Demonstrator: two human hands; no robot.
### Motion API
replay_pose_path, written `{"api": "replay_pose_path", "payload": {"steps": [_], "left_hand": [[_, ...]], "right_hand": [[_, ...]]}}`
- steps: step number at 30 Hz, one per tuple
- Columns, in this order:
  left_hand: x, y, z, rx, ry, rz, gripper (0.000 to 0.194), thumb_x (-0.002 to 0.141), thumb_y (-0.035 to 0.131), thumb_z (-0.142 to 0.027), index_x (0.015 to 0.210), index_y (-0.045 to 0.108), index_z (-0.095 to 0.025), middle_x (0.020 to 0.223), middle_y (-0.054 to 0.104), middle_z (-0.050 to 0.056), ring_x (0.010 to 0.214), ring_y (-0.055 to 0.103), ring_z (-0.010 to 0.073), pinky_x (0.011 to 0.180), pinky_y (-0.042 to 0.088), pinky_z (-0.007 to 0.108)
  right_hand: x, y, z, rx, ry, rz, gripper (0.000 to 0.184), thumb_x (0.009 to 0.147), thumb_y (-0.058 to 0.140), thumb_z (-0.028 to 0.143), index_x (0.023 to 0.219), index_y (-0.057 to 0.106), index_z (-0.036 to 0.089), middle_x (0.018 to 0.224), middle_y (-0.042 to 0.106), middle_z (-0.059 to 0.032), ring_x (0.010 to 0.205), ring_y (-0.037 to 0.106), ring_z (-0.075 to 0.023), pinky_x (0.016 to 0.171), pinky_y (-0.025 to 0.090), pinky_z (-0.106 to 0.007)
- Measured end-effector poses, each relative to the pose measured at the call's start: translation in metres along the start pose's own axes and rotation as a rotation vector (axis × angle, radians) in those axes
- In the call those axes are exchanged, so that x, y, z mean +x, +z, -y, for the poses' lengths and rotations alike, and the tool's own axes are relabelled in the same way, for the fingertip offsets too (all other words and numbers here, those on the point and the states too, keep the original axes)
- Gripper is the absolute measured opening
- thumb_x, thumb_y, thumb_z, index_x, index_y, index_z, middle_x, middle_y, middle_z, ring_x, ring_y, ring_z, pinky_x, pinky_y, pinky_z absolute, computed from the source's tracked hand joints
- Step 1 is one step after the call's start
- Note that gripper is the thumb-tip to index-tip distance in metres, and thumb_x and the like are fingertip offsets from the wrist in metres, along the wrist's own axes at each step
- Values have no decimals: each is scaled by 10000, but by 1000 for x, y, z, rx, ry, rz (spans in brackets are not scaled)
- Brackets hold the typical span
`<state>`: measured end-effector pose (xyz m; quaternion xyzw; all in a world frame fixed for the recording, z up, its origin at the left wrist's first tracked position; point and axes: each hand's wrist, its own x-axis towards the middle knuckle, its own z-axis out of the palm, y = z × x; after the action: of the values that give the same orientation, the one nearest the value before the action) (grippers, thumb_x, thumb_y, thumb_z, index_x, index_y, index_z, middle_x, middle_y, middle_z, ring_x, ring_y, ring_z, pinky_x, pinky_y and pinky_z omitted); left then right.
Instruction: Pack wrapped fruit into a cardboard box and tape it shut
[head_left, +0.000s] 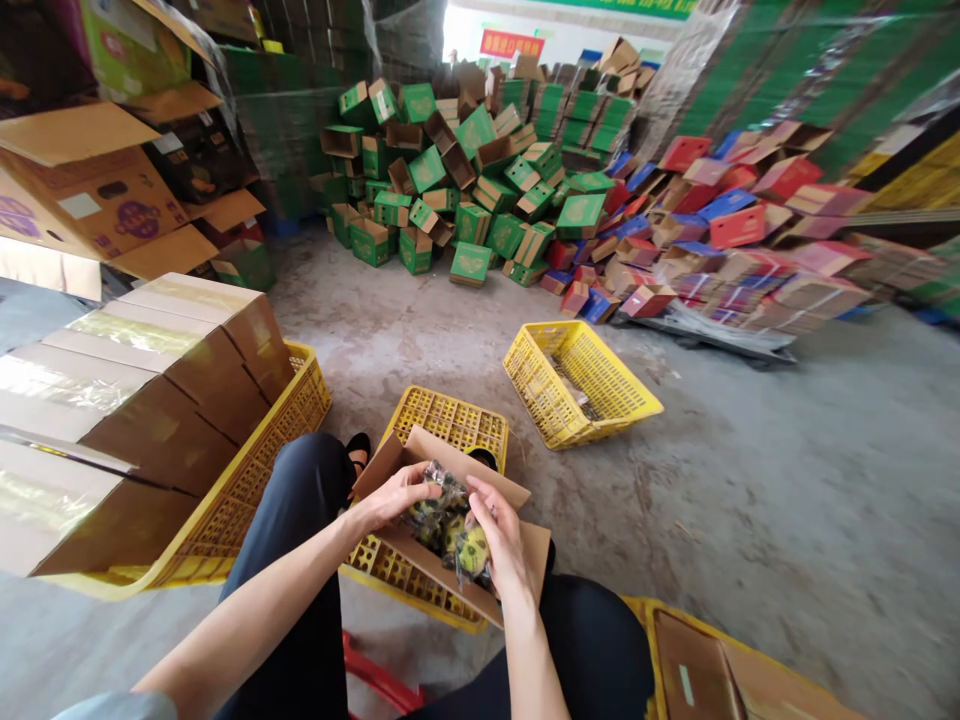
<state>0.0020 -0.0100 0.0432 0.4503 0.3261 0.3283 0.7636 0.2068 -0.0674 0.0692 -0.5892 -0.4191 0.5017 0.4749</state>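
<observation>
An open cardboard box (439, 570) stands between my knees on an upturned yellow crate (450, 415). Inside it lie several clear plastic bags (426, 515) with round yellow-green items that bear dark marks; what kind they are I cannot make out. My left hand (397, 495) reaches over the box's left side, its thumb and fingers closed on the crinkled plastic of a bag. At the right side of the box, my right hand (499, 525) has its fingers bent around a bag with a yellow-green item (472, 550). Its fingertips are partly hidden.
Taped cartons (187, 365) fill a yellow crate (311, 385) on my left. Ahead on the concrete floor (720, 480) sits another yellow crate (615, 385) with a few small things inside. Green boxes (469, 265) and red-blue boxes (739, 225) are heaped behind. More cartons (694, 665) lie at lower right.
</observation>
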Motion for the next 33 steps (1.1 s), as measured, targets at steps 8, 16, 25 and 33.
{"api": "replay_pose_path", "payload": {"steps": [8, 16, 25, 33], "left_hand": [[-2, 5, -2, 295, 45, 14, 366, 798, 789, -410, 1019, 682, -139, 931, 684, 31, 840, 600, 180, 782, 433, 269], [-2, 5, 1, 393, 63, 15, 338, 831, 756, -423, 1014, 710, -142, 915, 694, 31, 828, 594, 183, 761, 444, 266], [-2, 3, 3, 491, 116, 47, 348, 845, 753, -451, 1010, 707, -148, 907, 675, 23, 820, 579, 178, 750, 437, 260], [-2, 6, -3, 378, 85, 30, 373, 842, 751, -478, 1012, 705, -150, 939, 690, 41, 876, 604, 202, 811, 460, 289]], "right_hand": [[1, -1, -5, -239, -117, 21, 323, 858, 709, 527, 1057, 789, 285, 1068, 773, -49, 943, 700, -254, 879, 556, -376], [3, 2, -9, -360, -344, -4, 156, 907, 628, 416, 872, 699, 281, 917, 724, -46, 844, 671, -233, 823, 540, -368], [4, 3, -12, -369, -376, -5, 149, 905, 637, 401, 885, 687, 262, 1056, 710, -80, 1003, 661, -257, 871, 540, -373], [3, 4, -11, -369, -351, -48, 127, 870, 637, 358, 798, 655, 255, 1023, 729, -77, 944, 672, -248, 861, 530, -365]]}}
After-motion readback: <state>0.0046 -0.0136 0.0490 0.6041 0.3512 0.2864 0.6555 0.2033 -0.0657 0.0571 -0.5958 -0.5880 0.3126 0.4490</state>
